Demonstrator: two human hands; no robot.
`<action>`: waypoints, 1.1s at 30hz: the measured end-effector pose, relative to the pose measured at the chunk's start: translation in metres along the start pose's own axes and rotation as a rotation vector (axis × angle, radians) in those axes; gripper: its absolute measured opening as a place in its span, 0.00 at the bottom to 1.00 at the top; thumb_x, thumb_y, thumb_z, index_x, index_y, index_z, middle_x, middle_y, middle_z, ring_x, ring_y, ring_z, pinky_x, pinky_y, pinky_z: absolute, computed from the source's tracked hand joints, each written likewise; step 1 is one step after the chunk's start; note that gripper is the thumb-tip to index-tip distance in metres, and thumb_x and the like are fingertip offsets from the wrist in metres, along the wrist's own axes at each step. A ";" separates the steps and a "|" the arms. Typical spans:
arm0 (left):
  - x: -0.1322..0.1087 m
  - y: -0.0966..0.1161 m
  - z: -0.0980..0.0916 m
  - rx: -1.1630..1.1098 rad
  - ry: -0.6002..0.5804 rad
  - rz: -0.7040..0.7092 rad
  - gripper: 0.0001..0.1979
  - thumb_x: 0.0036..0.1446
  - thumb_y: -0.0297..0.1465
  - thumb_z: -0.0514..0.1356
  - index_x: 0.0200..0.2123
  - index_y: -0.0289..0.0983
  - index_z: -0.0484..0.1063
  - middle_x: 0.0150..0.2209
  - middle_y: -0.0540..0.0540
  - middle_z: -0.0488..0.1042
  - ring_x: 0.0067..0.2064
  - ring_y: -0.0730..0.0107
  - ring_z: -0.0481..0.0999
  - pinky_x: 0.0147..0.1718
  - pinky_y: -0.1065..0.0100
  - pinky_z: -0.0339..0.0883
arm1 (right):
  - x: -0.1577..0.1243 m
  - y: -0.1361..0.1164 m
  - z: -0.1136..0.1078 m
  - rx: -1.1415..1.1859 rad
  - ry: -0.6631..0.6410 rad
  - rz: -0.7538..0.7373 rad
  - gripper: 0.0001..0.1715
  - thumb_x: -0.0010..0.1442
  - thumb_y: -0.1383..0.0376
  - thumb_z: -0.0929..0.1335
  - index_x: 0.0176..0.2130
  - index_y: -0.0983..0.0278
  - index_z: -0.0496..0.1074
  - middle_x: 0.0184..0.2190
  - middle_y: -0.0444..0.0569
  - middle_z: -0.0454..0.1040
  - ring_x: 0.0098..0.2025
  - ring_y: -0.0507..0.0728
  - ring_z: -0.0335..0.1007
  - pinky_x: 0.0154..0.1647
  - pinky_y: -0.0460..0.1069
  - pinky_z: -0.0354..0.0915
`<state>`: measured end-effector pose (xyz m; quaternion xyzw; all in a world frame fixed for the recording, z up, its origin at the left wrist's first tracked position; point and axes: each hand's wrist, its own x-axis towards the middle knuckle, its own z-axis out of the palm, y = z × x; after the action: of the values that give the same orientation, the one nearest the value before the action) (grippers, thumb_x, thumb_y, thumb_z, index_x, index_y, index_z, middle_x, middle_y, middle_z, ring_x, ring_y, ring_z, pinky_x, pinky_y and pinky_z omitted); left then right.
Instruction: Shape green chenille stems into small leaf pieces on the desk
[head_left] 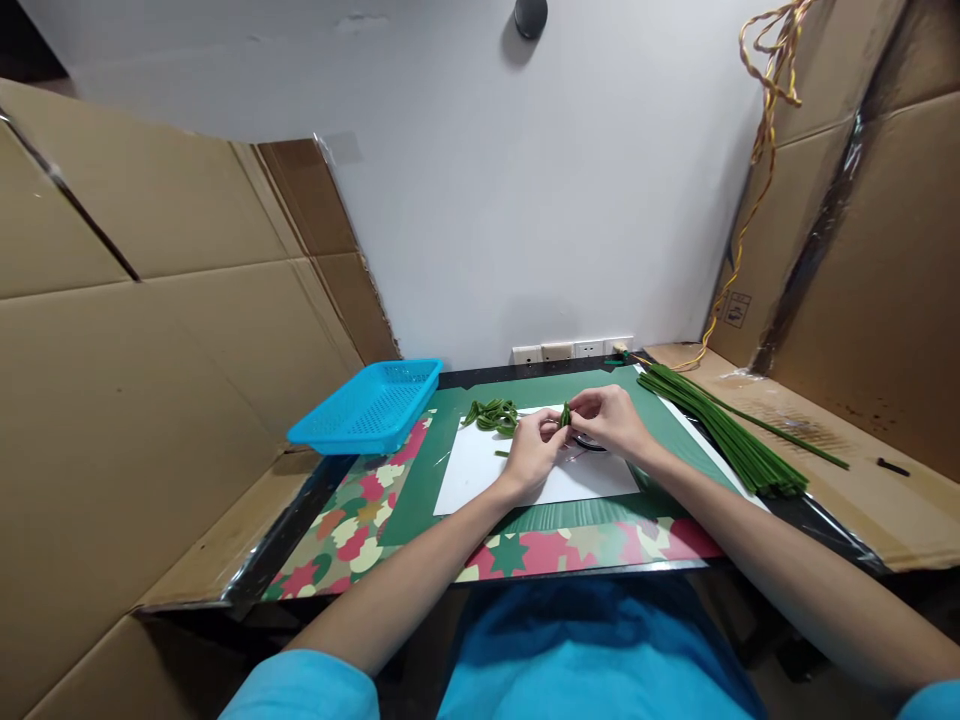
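Between my two hands is a small bent piece of green pipe cleaner, held above a white sheet. My left hand pinches it from the left, fingers closed. From the right, the fingertips of my right hand are closed on the same piece. Under the right hand a dark curved object shows in part; its kind is hidden. A small pile of bent green pipe cleaners lies just beyond my left hand. One short green piece rests on the sheet beside that hand.
A bundle of long straight green pipe cleaners lies on the right. At the back left stands a blue perforated basket. Cardboard walls flank the table, and power sockets line the back wall. A twisted yellow cord hangs at the right.
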<state>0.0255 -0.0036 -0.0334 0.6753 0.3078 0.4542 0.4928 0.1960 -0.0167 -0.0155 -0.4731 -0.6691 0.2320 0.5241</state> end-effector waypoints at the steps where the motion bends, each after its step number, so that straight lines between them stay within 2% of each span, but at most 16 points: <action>1: 0.000 0.000 0.000 0.003 -0.003 -0.002 0.17 0.55 0.41 0.71 0.38 0.33 0.77 0.31 0.41 0.83 0.32 0.62 0.83 0.35 0.64 0.77 | 0.000 0.000 0.000 0.009 -0.003 0.006 0.07 0.49 0.67 0.71 0.30 0.65 0.80 0.26 0.53 0.84 0.29 0.61 0.83 0.27 0.47 0.72; 9: 0.001 0.000 0.003 -0.008 -0.011 -0.005 0.13 0.56 0.36 0.72 0.38 0.33 0.78 0.34 0.41 0.83 0.36 0.61 0.84 0.40 0.63 0.77 | -0.004 -0.002 -0.003 0.070 -0.043 0.025 0.05 0.52 0.66 0.70 0.27 0.64 0.78 0.24 0.51 0.83 0.25 0.60 0.81 0.23 0.47 0.72; 16: 0.005 -0.008 -0.001 -0.130 0.047 -0.066 0.20 0.52 0.40 0.75 0.39 0.33 0.75 0.32 0.42 0.83 0.34 0.61 0.84 0.43 0.59 0.78 | -0.001 0.001 -0.006 -0.029 -0.054 -0.007 0.13 0.53 0.67 0.70 0.39 0.65 0.83 0.30 0.52 0.85 0.29 0.59 0.82 0.25 0.47 0.73; 22: 0.006 -0.013 -0.001 -0.218 0.073 -0.119 0.23 0.50 0.42 0.76 0.40 0.33 0.74 0.32 0.42 0.83 0.35 0.61 0.85 0.44 0.57 0.79 | -0.002 0.004 -0.006 -0.110 -0.024 -0.019 0.14 0.52 0.67 0.70 0.39 0.65 0.83 0.31 0.51 0.85 0.30 0.59 0.81 0.28 0.47 0.73; 29: 0.002 -0.006 0.004 -0.230 0.006 -0.116 0.21 0.51 0.41 0.76 0.39 0.33 0.75 0.32 0.42 0.83 0.35 0.59 0.85 0.42 0.56 0.80 | -0.003 0.003 -0.004 -0.114 -0.008 -0.026 0.13 0.50 0.68 0.70 0.35 0.65 0.83 0.30 0.51 0.85 0.31 0.60 0.82 0.32 0.48 0.73; 33: 0.002 -0.005 0.005 -0.204 0.001 -0.100 0.20 0.50 0.40 0.76 0.38 0.33 0.76 0.31 0.43 0.82 0.34 0.59 0.85 0.40 0.58 0.80 | -0.004 0.002 -0.003 -0.072 0.009 0.014 0.09 0.47 0.68 0.69 0.30 0.65 0.80 0.25 0.51 0.83 0.27 0.59 0.81 0.27 0.47 0.72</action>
<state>0.0311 -0.0024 -0.0383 0.6053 0.2935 0.4583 0.5809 0.1998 -0.0204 -0.0176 -0.4972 -0.6715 0.2093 0.5080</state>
